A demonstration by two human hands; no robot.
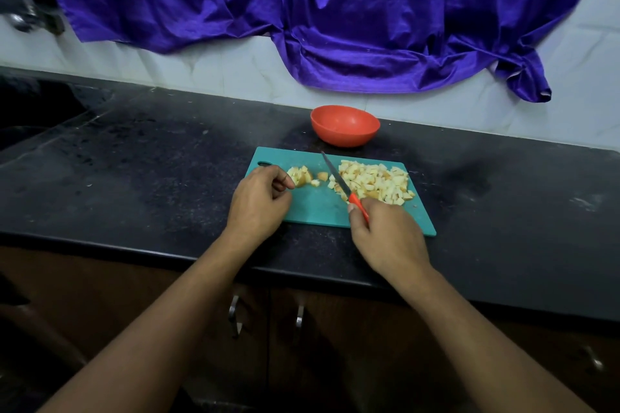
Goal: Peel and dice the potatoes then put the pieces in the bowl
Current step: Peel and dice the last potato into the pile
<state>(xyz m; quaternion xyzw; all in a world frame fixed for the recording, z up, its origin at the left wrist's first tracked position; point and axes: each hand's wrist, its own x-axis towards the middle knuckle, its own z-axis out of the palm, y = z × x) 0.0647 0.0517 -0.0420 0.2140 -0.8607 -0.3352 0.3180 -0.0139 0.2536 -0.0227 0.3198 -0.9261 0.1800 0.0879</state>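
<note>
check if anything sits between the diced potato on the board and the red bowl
Nothing visible does. The red bowl sits just beyond the far edge of the cutting board, with only bare counter between it and the diced potato pile. The knife in the right hand lies left of the pile, not across that path.

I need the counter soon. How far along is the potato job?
Mostly diced: a big heap of pale potato cubes lies on the teal plastic cutting board. In hand: the right hand holds the red-handled knife; the left hand steadies the last few chunks. Left: the red round bowl looks empty.
</note>
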